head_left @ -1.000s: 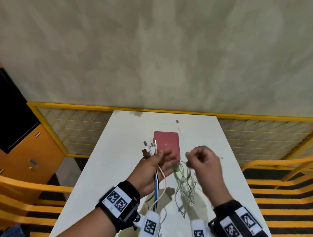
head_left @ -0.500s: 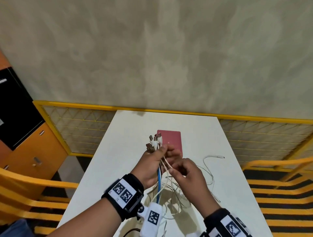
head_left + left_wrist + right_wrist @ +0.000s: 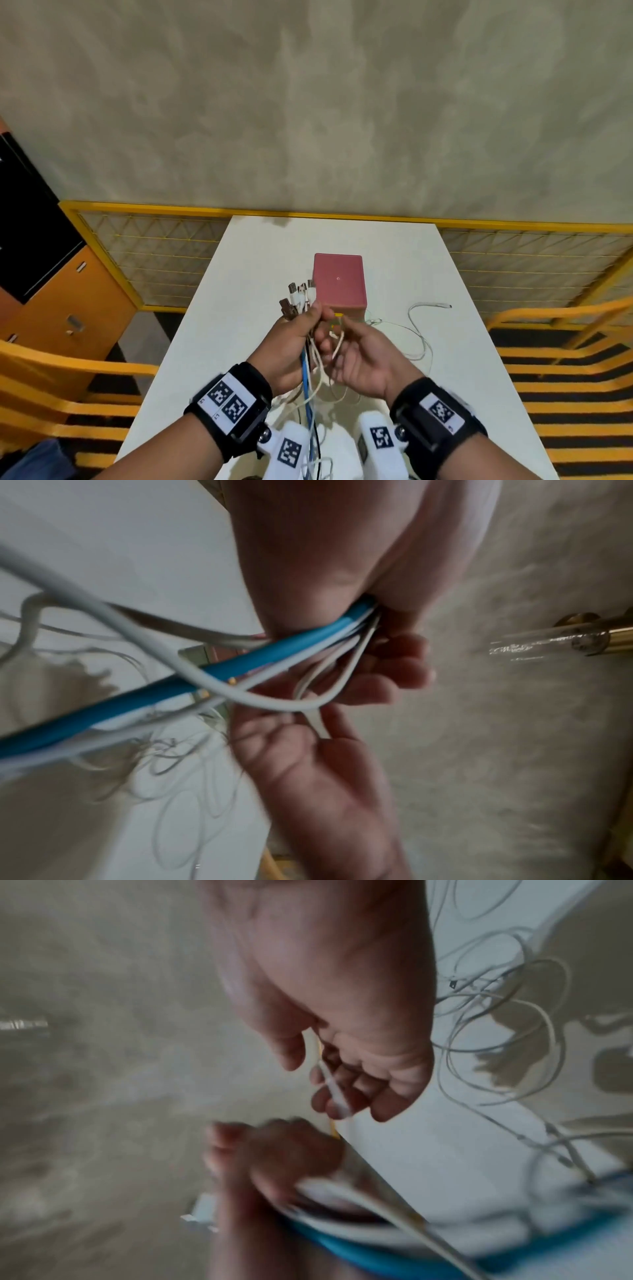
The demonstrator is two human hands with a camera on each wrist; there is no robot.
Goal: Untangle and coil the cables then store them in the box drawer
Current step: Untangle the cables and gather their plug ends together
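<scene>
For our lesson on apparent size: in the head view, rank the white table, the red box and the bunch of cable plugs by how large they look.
1. white table
2. red box
3. bunch of cable plugs, held nearer the camera in the left hand, yet plainly smallest.

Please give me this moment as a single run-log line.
left hand grips cable bundle | right hand holds white cable end | red box on table
</scene>
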